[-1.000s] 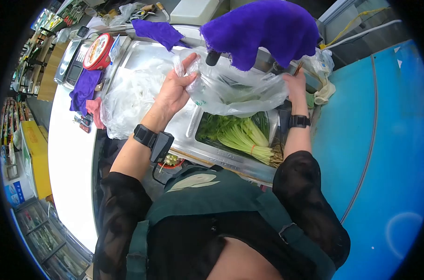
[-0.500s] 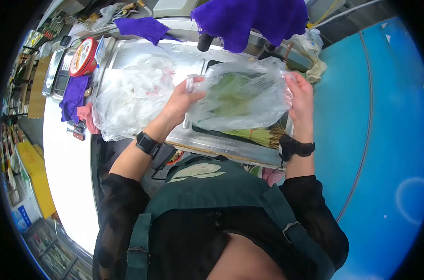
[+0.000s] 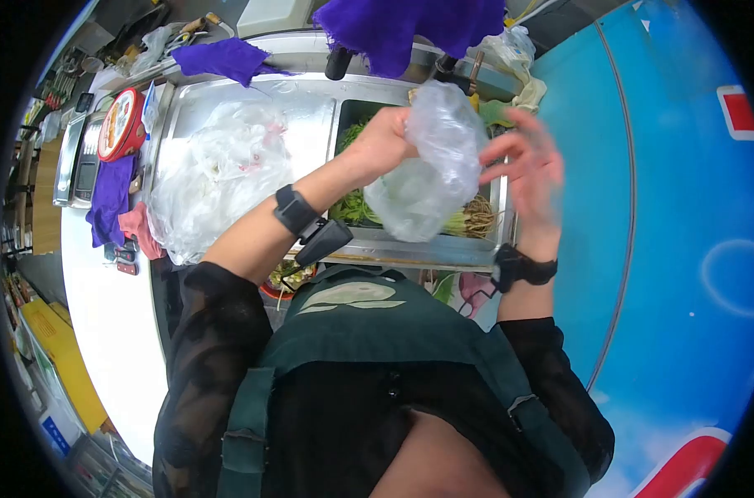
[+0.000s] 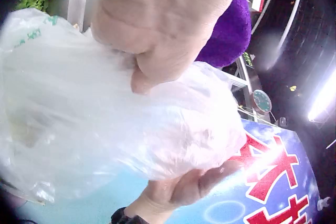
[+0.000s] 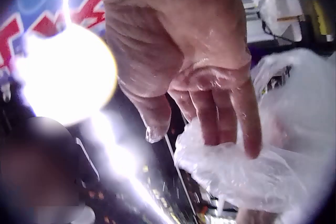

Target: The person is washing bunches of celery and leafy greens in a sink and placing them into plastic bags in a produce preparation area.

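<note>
Plastic bag [image 3: 433, 170] hangs between the hands, above the greens [image 3: 477, 217], partly hiding them, its long axis running roughly toward the person. Left hand [image 3: 381, 148], nearer, pinches its left side. Right hand [image 3: 528, 173] is just right of it, fingers extended, gripping nothing; fingertip contact is unclear. Bag pile [image 3: 232, 158] lies left; purple cloth [image 3: 410, 35] hangs beyond.

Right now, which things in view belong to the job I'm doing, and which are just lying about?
Likely in the job:
clear bag, in your left hand's grip, right hand close by
rooted greens, below the bag

Apparently just lying about:
red round tub
pink cloth
purple cloth beside the pink one
</note>
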Demonstrator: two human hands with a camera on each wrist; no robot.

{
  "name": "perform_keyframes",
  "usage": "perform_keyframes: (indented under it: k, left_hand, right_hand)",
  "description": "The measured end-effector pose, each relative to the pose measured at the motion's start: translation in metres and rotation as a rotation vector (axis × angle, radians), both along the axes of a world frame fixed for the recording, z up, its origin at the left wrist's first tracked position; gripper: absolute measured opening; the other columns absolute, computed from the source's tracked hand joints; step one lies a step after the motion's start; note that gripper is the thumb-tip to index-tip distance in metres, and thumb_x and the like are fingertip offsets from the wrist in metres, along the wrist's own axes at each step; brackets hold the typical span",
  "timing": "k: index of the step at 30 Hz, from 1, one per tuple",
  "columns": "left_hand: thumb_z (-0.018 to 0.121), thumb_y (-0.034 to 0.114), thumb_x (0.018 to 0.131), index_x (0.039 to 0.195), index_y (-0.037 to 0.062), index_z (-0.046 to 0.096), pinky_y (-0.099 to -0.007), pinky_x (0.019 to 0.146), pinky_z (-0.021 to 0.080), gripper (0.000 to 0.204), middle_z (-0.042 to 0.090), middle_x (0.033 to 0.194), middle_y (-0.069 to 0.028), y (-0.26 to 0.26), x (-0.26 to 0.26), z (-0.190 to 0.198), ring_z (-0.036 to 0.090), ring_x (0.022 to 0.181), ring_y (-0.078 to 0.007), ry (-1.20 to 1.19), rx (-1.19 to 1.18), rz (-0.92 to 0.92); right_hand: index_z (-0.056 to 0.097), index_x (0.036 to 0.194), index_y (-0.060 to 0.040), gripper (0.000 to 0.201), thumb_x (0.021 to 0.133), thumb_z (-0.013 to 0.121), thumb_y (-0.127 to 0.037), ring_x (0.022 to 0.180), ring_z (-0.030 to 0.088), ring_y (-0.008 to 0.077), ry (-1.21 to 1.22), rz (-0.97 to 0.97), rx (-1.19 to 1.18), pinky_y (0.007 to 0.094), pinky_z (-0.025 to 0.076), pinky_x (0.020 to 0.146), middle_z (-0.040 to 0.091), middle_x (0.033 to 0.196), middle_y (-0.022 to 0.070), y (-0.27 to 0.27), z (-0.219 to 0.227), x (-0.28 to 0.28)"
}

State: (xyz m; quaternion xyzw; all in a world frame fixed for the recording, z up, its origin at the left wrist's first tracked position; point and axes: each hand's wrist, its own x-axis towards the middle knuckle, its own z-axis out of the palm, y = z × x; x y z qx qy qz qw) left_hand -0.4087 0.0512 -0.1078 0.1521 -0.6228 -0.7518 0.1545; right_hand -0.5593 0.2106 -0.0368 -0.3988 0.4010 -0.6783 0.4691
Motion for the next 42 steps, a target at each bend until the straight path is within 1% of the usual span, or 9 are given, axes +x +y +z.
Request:
perform_keyframes:
  k: [2, 5, 11, 16, 24, 26, 36, 38, 42]
  left_hand:
    - [0.063, 0.001, 0.084, 0.103, 0.0010, 0.065, -0.0274, 0.079, 0.051, 0.019, 0.068, 0.097, -0.0021, 0.000, 0.012, 0.032, 0.062, 0.087, -0.0097, 0.091, 0.092, -0.032]
    - [0.062, 0.004, 0.087, 0.109, 0.0011, 0.061, -0.0273, 0.080, 0.050, 0.022, 0.065, 0.100, -0.0021, -0.002, 0.010, 0.046, 0.060, 0.090, -0.0098, 0.186, 0.211, -0.110]
    - [0.064, 0.008, 0.087, 0.111, 0.0001, 0.060, -0.0288, 0.082, 0.050, 0.026, 0.064, 0.103, -0.0044, -0.024, 0.016, 0.024, 0.059, 0.093, -0.0117, 0.206, -0.049, -0.045]
    - [0.065, 0.009, 0.086, 0.117, -0.0015, 0.059, -0.0310, 0.082, 0.052, 0.033, 0.064, 0.106, -0.0066, -0.054, 0.051, -0.032, 0.061, 0.091, -0.0143, -0.014, -0.031, 0.074]
    - [0.055, 0.014, 0.093, 0.116, 0.0009, 0.059, -0.0303, 0.080, 0.054, 0.026, 0.066, 0.104, -0.0087, -0.044, 0.046, -0.120, 0.064, 0.091, -0.0168, 0.070, 0.584, 0.130]
    - [0.051, 0.014, 0.095, 0.108, 0.0022, 0.060, -0.0306, 0.077, 0.055, 0.020, 0.066, 0.095, -0.0075, -0.046, 0.031, -0.136, 0.065, 0.085, -0.0170, 0.150, 0.978, 0.040]
    - [0.054, 0.015, 0.095, 0.113, 0.0022, 0.059, -0.0260, 0.070, 0.054, 0.023, 0.065, 0.095, -0.0043, -0.039, 0.012, -0.062, 0.064, 0.080, -0.0110, 0.175, 0.666, -0.003]
    - [0.056, 0.015, 0.094, 0.112, 0.0021, 0.059, -0.0257, 0.070, 0.053, 0.023, 0.064, 0.096, -0.0040, -0.035, 0.010, -0.053, 0.062, 0.080, -0.0106, 0.169, 0.362, -0.025]
    - [0.057, 0.015, 0.093, 0.115, 0.0020, 0.059, -0.0248, 0.069, 0.052, 0.025, 0.064, 0.095, -0.0031, -0.030, 0.008, -0.043, 0.061, 0.080, -0.0098, 0.200, 0.515, -0.090]
  right_hand:
    - [0.052, 0.128, -0.0042, 0.047, 0.083, 0.067, -0.007, 0.082, 0.064, 0.0154, -0.031, -0.164, -0.033, 0.0269, 0.051, 0.079, 0.066, 0.090, 0.0103, 0.005, -0.078, -0.049]
    - [0.059, 0.119, -0.0002, 0.043, 0.077, 0.066, 0.003, 0.079, 0.065, 0.0160, 0.815, -0.403, 0.352, 0.0277, 0.052, 0.073, 0.068, 0.088, 0.0103, -0.003, -0.151, -0.061]
    - [0.063, 0.110, 0.0006, 0.036, 0.074, 0.066, 0.006, 0.078, 0.065, 0.0149, 0.586, -0.301, 0.517, 0.0273, 0.052, 0.073, 0.069, 0.087, 0.0086, -0.016, -0.213, -0.049]
    - [0.069, 0.093, 0.0003, 0.023, 0.073, 0.062, 0.009, 0.073, 0.064, 0.0122, 0.514, -0.362, 0.477, 0.0270, 0.051, 0.069, 0.070, 0.083, 0.0059, -0.015, -0.135, -0.066]
    - [0.067, 0.090, -0.0015, 0.020, 0.075, 0.055, 0.005, 0.053, 0.057, 0.0091, 1.066, -0.339, 0.510, 0.0239, 0.043, 0.047, 0.063, 0.065, 0.0021, -0.031, -0.033, -0.072]
    - [0.068, 0.092, -0.0003, 0.021, 0.074, 0.057, 0.005, 0.059, 0.057, 0.0076, 1.085, -0.315, 0.551, 0.0227, 0.044, 0.052, 0.065, 0.071, 0.0029, -0.031, -0.013, -0.070]
    - [0.067, 0.099, 0.0015, 0.025, 0.076, 0.062, 0.007, 0.081, 0.060, 0.0083, 1.057, -0.375, 0.268, 0.0217, 0.046, 0.073, 0.067, 0.089, 0.0021, -0.024, 0.103, -0.066]
    - [0.067, 0.099, 0.0025, 0.024, 0.076, 0.062, 0.007, 0.083, 0.060, 0.0090, 1.102, -0.376, 0.206, 0.0217, 0.046, 0.074, 0.066, 0.090, 0.0028, -0.024, 0.121, -0.063]
    - [0.067, 0.100, 0.0031, 0.025, 0.076, 0.062, 0.007, 0.083, 0.059, 0.0094, 1.186, -0.379, 0.203, 0.0220, 0.046, 0.075, 0.066, 0.090, 0.0029, -0.025, 0.145, -0.050]
